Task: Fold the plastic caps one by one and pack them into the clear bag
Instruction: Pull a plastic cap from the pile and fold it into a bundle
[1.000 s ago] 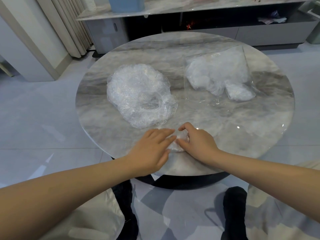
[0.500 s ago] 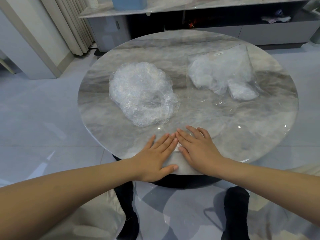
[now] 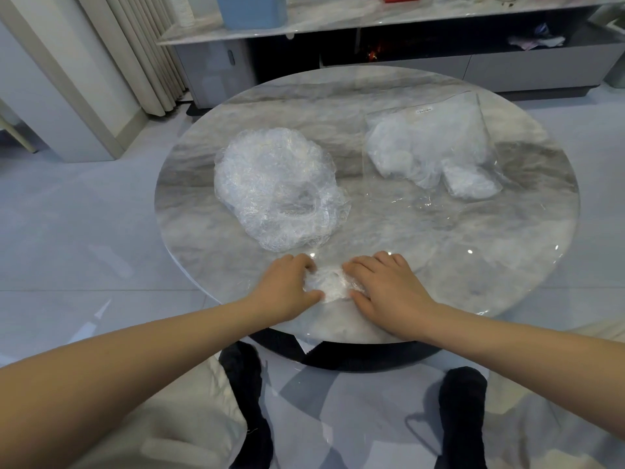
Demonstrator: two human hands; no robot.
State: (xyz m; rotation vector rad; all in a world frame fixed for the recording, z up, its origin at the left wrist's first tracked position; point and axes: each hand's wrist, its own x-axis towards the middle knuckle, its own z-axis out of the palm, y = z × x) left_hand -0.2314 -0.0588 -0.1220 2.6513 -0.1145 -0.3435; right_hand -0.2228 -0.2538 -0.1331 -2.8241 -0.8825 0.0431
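Item: crinkled clear plastic cap (image 3: 329, 285), half-folded, on my round marble worktop (image 3: 473, 265). Left hand (image 3: 287, 287), right hand (image 3: 385, 286) pinch its ends. Featherlight, slippery, springy; I'd hold folded edges.

The only printed item is a small white label (image 3: 424, 110) stuck near the far edge of the clear bag (image 3: 473, 130). It carries a line of dark print, too small and blurred to read. No other text shows.

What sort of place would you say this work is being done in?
Most likely a home living room: a round marble coffee table, a low media console along the wall, and curtains to the left.
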